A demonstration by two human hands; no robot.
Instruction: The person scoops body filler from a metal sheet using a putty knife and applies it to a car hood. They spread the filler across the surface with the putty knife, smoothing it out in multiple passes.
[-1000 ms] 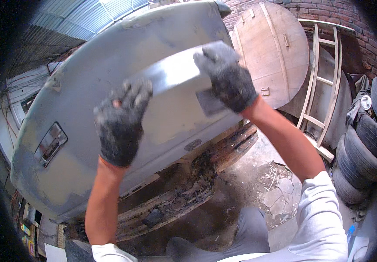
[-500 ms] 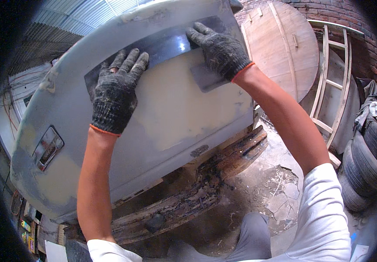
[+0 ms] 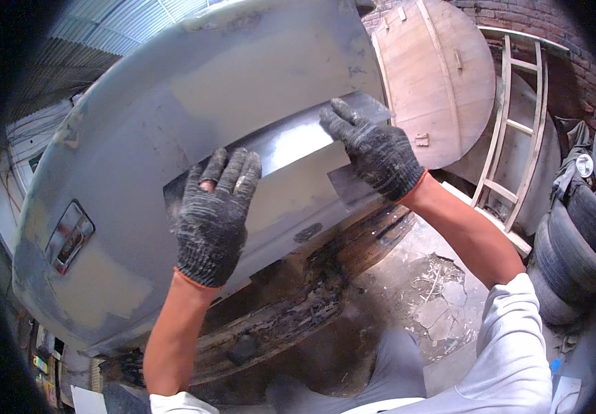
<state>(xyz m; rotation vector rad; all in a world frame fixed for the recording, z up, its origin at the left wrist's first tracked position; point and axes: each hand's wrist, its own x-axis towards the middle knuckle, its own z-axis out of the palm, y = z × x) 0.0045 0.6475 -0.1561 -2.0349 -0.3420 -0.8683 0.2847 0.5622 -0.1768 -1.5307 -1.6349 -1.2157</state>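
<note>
A large curved body panel (image 3: 125,152) with grey and cream patches fills the middle and left, with a metal-rimmed recessed fitting (image 3: 70,234) on it. A long, shiny, flexible metal strip (image 3: 291,143) lies across the panel. My left hand (image 3: 211,210), in a dark dirty knit glove, holds the strip's left part, fingers laid over it and one fingertip showing skin. My right hand (image 3: 377,155), gloved likewise, holds the right part. A smaller dark square sheet (image 3: 343,186) shows below my right palm; whether it is separately gripped I cannot tell. Both thumbs are hidden.
A round plywood panel (image 3: 436,83) and a wooden ladder-like frame (image 3: 492,124) lean at the brick wall (image 3: 532,17). Tyres (image 3: 574,248) are stacked at right. A rotted, blackened beam (image 3: 291,297) runs beneath the body panel over a cracked, littered floor (image 3: 443,310). My legs show below.
Both hands and the strip moved up the panel by half a second ago, then came back down, and now sit lower than in both earlier frames.
</note>
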